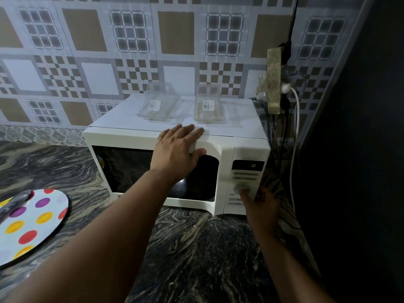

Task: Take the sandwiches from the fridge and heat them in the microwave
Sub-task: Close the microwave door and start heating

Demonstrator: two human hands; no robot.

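A white microwave (122, 138) stands on the dark marble counter with its door closed and its dark window hiding the inside. My left hand (179, 147) lies flat with straight fingers on the door's top edge. My right hand (260, 204) pinches the round dial (240, 188) on the control panel, below a display (248, 165) that shows a green digit. Two clear plastic sandwich boxes (158, 104) (208, 106) sit open on top of the microwave. No sandwiches can be seen.
A round plate with coloured dots (32, 224) lies at the left of the counter (196, 248), something blurred on its far edge. A power strip (274, 79) with plugs and cables hangs on the tiled wall right of the microwave. A dark surface fills the right side.
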